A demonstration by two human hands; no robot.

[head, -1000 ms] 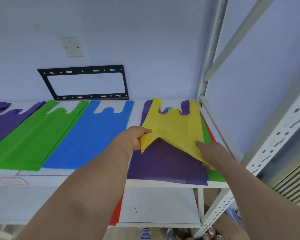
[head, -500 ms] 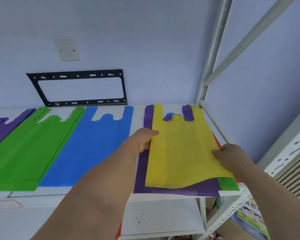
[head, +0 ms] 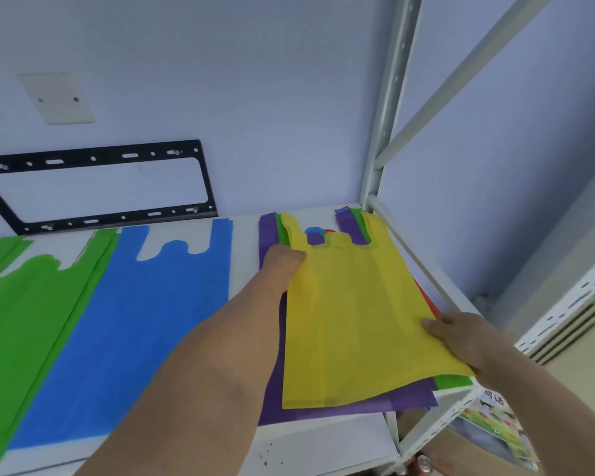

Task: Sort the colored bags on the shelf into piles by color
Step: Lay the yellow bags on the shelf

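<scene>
A yellow bag [head: 354, 317] lies on top of the mixed stack at the right end of the white shelf [head: 244, 266]. Beneath it show a purple bag [head: 358, 407], a green edge [head: 454, 381], a red edge [head: 426, 297] and a bit of blue by the handles. My left hand [head: 284, 264] pinches the yellow bag's left edge near the handles, fingers tucked under the fabric. My right hand [head: 461, 336] grips the bag's lower right edge, thumb on top. A blue pile [head: 134, 321] and a green pile [head: 21, 321] lie flat to the left.
A white upright post [head: 389, 108] and a side rail [head: 423, 266] bound the shelf on the right. A black bracket [head: 97, 187] hangs on the back wall. Below the shelf are a lower board [head: 323, 448], a printed sheet [head: 495, 420] and a can.
The yellow bag, lifted and folded back a second ago, has been laid out flat over the stack. The view has shifted right, so the far-left purple pile is almost out of frame.
</scene>
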